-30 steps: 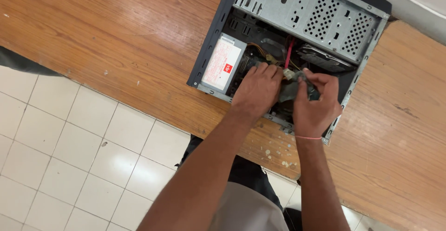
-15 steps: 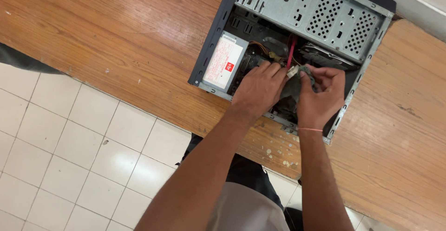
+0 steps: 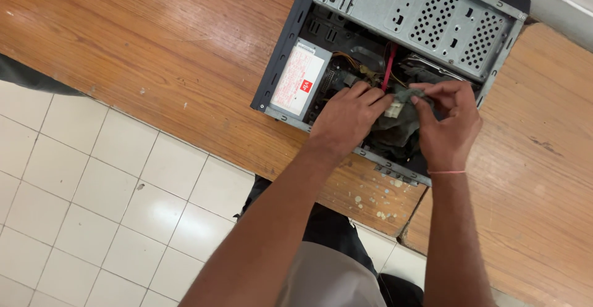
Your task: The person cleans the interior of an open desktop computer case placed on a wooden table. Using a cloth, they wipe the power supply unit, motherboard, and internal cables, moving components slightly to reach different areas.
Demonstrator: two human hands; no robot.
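Wooden tabletop (image 3: 154, 54) carrying open computer case (image 3: 290, 54), left hand (image 3: 349, 118) inside case beside power supply (image 3: 299, 81), grip unclear, right hand (image 3: 448, 128) pinching grey cloth (image 3: 401, 121) at case centre

An open desktop computer case (image 3: 395, 10) lies on its side on the wooden worktop (image 3: 154, 47), its side panel off and its inside facing up. The frame is dark, with a grey perforated metal drive cage across the far part. In the near left corner sits a grey power supply (image 3: 299, 78) with a white label. Yellow wires and a red cable (image 3: 388, 66) run across the middle. A small white connector (image 3: 393, 108) lies between the fingertips of both hands, beside a crumpled dark grey cloth (image 3: 395, 131) that rests inside the case near its front edge.
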